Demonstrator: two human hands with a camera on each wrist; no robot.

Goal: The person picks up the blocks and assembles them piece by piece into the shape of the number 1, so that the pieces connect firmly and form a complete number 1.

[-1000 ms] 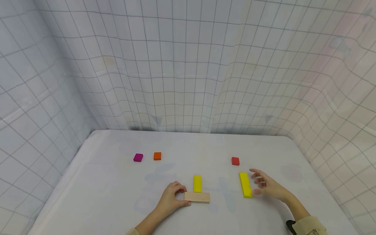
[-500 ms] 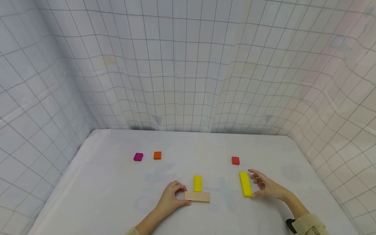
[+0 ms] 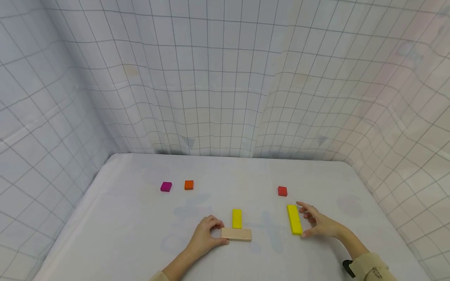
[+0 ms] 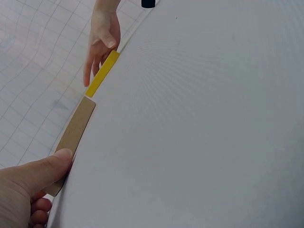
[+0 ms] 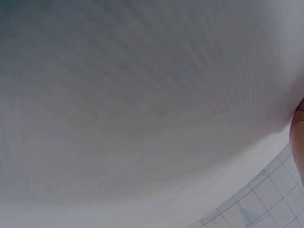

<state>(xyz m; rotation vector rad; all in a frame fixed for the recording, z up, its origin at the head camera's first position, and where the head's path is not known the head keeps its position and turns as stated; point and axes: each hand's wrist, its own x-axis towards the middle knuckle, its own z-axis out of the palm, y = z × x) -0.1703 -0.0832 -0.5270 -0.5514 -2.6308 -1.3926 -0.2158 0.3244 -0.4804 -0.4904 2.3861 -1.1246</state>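
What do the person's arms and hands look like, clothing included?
The left hand and right hand are ungloved. The left sleeve and right sleeve are beige; the right one bears a dark marking, and a black band-like item shows at its edge.

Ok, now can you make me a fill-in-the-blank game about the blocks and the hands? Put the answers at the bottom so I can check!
1. The left grip holds a plain block that looks made of ____.
2. Close to the right grip lies a long block coloured ____.
3. Beside the purple block lies a small block coloured ____.
4. Altogether, the head view shows ____ blocks.

Missing words: wood; yellow; orange; six.
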